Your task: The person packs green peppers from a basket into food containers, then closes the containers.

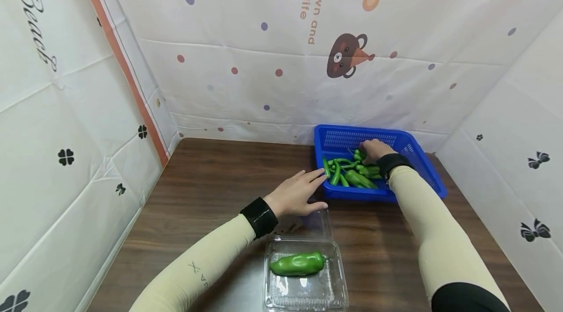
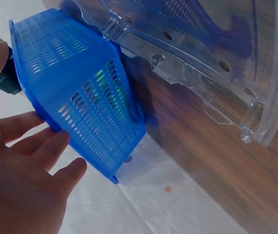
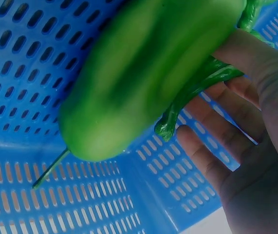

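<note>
Two hands worked over a dark wooden worktop [image 1: 211, 189] enclosed by white printed sheeting [image 1: 264, 57]. At the far right corner stood a blue perforated basket [image 1: 422, 163] holding a heap of green peppers [image 1: 347, 172]. Nearer the person lay a clear plastic clamshell box [image 1: 327, 290] (its lid folded open towards the basket) with one fat green pepper [image 1: 298, 263] lying inside. The right hand [image 1: 374, 149] was inside the basket among the peppers; in the right wrist view its thumb and curled fingers [image 3: 216, 156] closed round a slim curved pepper [image 3: 197, 90], with a large pepper [image 3: 139, 73] pressed against it. The left hand [image 1: 295, 193] hovered with fingers straight and spread just beside the basket's near left corner, above the box lid, holding nothing.
</note>
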`<state>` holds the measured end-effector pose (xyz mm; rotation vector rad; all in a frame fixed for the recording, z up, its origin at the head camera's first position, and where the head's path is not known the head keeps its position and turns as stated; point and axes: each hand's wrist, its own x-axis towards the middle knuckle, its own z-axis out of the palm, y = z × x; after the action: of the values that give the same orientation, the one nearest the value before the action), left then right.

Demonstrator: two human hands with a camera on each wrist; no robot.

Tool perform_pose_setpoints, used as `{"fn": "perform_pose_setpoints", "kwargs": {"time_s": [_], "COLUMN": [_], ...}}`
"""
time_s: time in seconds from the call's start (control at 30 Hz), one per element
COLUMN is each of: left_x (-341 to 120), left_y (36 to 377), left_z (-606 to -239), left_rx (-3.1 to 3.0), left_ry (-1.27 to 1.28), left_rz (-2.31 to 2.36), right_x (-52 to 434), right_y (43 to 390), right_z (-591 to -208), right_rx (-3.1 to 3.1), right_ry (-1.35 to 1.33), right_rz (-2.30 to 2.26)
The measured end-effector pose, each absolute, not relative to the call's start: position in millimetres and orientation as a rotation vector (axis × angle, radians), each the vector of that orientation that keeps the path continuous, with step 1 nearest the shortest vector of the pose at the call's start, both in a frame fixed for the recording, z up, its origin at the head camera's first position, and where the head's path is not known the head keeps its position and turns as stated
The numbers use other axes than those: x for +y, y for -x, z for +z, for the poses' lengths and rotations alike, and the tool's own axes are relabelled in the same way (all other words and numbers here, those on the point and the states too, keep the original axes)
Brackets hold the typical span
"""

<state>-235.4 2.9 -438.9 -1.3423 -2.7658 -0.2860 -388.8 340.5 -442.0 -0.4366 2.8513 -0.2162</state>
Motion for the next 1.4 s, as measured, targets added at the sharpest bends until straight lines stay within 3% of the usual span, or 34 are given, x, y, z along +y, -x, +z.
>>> {"fn": "perform_pose_setpoints", "kwargs": {"time_s": [0.4,1.07,1.4], "left_x": [2,3,2], "left_y": [236,232,225], "left_z": [-441,-441,-441], "left_rx": [-2.730,-2.694,-2.667], "left_ry": [1.341,1.341,1.350], "left_rz": [-0.300,-0.336,-0.360], "right_x": [343,341,339], "right_y": [384,347,323], "right_z": [-424,-380,-379], "right_rx": [2.849,2.927,2.938], "right_ry": [0.384,0.642,0.740], "right_rz": [-0.217,-0.207,-0.179]}}
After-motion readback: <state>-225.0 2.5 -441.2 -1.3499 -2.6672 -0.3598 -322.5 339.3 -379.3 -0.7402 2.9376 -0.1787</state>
